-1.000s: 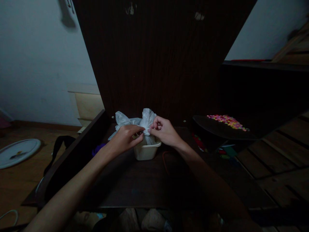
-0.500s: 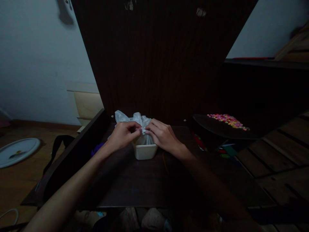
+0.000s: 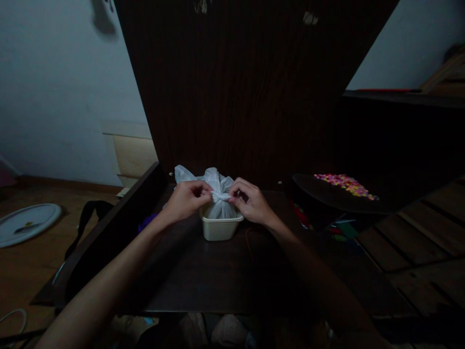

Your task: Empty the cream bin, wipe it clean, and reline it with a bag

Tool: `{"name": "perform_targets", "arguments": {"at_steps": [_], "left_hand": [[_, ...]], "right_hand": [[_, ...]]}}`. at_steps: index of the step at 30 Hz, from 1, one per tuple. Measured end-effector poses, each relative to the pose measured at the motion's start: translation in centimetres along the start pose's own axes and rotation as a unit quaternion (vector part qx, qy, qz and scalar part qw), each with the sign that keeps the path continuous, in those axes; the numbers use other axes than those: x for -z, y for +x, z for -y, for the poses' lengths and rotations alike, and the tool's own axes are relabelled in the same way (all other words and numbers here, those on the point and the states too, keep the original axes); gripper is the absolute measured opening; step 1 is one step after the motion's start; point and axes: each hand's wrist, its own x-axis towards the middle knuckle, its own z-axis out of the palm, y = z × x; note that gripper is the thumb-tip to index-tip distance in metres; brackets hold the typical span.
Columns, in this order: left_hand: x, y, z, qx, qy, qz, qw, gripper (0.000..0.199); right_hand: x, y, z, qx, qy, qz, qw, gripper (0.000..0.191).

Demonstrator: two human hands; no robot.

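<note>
A thin white translucent plastic bag (image 3: 219,183) sits with its lower part inside a cream, ribbed rectangular tub (image 3: 220,230) with rounded corners, which stands upright on the dark brown wooden tabletop (image 3: 189,276), toward its far edge. The left hand (image 3: 188,198) pinches the bag's gathered neck from the left, thumb and forefinger drawn close together on the plastic. The right hand (image 3: 250,199) grips a twisted end from the right, its fingers likewise narrowed on the film, so the bag is held from both sides just above the tub.

The neck is already bunched, and a band of plastic crosses it between the two hands, which looks like a knot at least partly formed. How tight it is cannot be told. Loose plastic stands up beyond the crossing, and more lies behind the left hand; whether that belongs to the same bag is unclear. Neither end has been let go, so the fastening seems well along but unfinished.

A purple object (image 3: 146,223) lies left of the tub, and a pile of small pink and yellow pieces (image 3: 345,185) rests well to the right.
</note>
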Motion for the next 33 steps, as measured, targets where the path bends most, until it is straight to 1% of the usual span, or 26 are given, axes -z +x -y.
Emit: {"name": "perform_targets", "arguments": {"at_steps": [2, 4, 7, 9, 12, 14, 16, 17, 19, 21, 23, 25, 27, 29, 31, 33], "left_hand": [[0.0, 0.2, 0.1, 0.021, -0.030, 0.000, 0.999, 0.023], [0.1, 0.4, 0.0, 0.033, -0.048, 0.005, 0.998, 0.022], [0.0, 0.4, -0.3, 0.039, -0.058, 0.018, 0.997, 0.023], [-0.2, 0.3, -0.5, 0.035, -0.053, 0.018, 0.998, 0.023], [-0.2, 0.2, -0.5, 0.019, -0.022, 0.017, 0.999, 0.024], [-0.2, 0.1, -0.3, 0.012, 0.002, 0.015, 1.000, 0.025], [0.0, 0.1, 0.0, 0.005, 0.018, 0.006, 1.000, 0.025], [0.1, 0.2, 0.1, 0.002, 0.021, 0.001, 1.000, 0.025], [0.2, 0.4, 0.4, -0.003, 0.022, -0.005, 1.000, 0.024], [0.2, 0.6, 0.6, -0.002, 0.016, -0.010, 1.000, 0.023], [0.1, 0.7, 0.7, 0.001, 0.002, -0.016, 1.000, 0.021], [-0.1, 0.7, 0.6, 0.008, -0.020, -0.018, 1.000, 0.021], [-0.2, 0.5, 0.4, 0.008, -0.042, -0.010, 0.999, 0.023], [-0.3, 0.3, 0.2, 0.001, -0.053, 0.006, 0.999, 0.027], [-0.3, 0.1, 0.1, -0.019, -0.043, 0.024, 0.999, 0.032], [-0.1, -0.1, 0.1, -0.057, -0.008, 0.040, 0.998, 0.032]], "right_hand": [[0.1, -0.1, 0.4, -0.003, -0.027, 0.007, 1.000, 0.006], [0.0, -0.2, 1.0, 0.008, -0.100, 0.019, 0.995, 0.014], [-0.4, -0.1, 1.5, 0.032, -0.227, 0.035, 0.973, 0.012], [-0.7, 0.0, 1.5, 0.042, -0.266, 0.040, 0.962, 0.015], [-0.8, 0.1, 1.2, 0.051, -0.239, 0.041, 0.969, 0.020], [-0.6, 0.2, 0.8, 0.049, -0.168, 0.039, 0.984, 0.019], [-0.2, 0.2, 0.1, 0.034, -0.069, 0.027, 0.997, 0.015], [0.1, 0.2, -0.3, 0.023, -0.022, 0.023, 0.999, 0.015], [0.5, 0.1, -1.0, 0.005, 0.052, 0.024, 0.998, 0.022], [0.7, 0.1, -1.5, -0.011, 0.084, 0.039, 0.996, 0.030], [0.7, 0.0, -1.4, -0.036, 0.073, 0.059, 0.995, 0.031], [0.4, -0.1, -0.8, -0.056, 0.032, 0.075, 0.995, 0.026], [0.0, 0.0, -0.1, -0.057, -0.013, 0.084, 0.995, 0.020], [-0.4, 0.1, 0.5, -0.047, -0.046, 0.075, 0.995, 0.015], [-0.7, 0.3, 0.7, -0.047, -0.065, 0.061, 0.995, 0.013], [-1.0, 0.4, 0.6, -0.053, -0.071, 0.052, 0.995, 0.013]]}}
